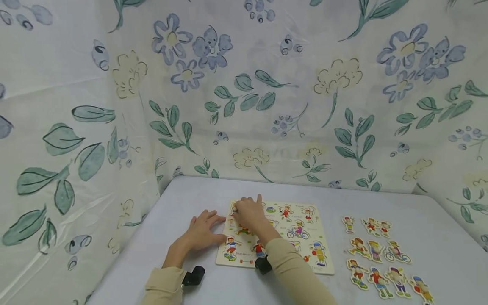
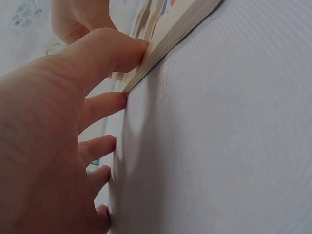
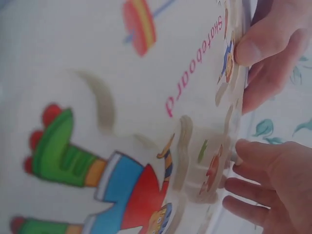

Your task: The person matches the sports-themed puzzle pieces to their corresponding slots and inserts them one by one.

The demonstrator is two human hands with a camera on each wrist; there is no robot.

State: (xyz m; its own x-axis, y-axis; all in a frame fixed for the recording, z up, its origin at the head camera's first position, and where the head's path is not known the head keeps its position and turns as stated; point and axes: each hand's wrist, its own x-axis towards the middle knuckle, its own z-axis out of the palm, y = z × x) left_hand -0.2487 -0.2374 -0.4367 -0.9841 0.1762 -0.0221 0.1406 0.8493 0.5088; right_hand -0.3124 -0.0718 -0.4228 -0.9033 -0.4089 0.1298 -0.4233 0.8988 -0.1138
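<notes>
A wooden picture puzzle board [image 1: 282,264] printed with sporting children lies flat on the white table. My left hand [image 1: 202,232] is at its left side with fingers spread; in the left wrist view the thumb [image 2: 122,51] touches the board's edge. My right hand [image 1: 249,214] reaches over the board's upper left corner. In the right wrist view, the right hand [image 3: 278,178] pinches a small pale knob [image 3: 236,158] between thumb and fingers, close over the board. The puzzle piece under that knob is mostly hidden by the hand.
Several loose puzzle pieces of children lie in rows right of the board, among them a cyclist piece [image 1: 397,253] and a skateboarder piece [image 1: 357,273]. A floral curtain [image 1: 248,106] hangs behind and left of the table [image 1: 183,190]. Black wrist cameras sit by both sleeves.
</notes>
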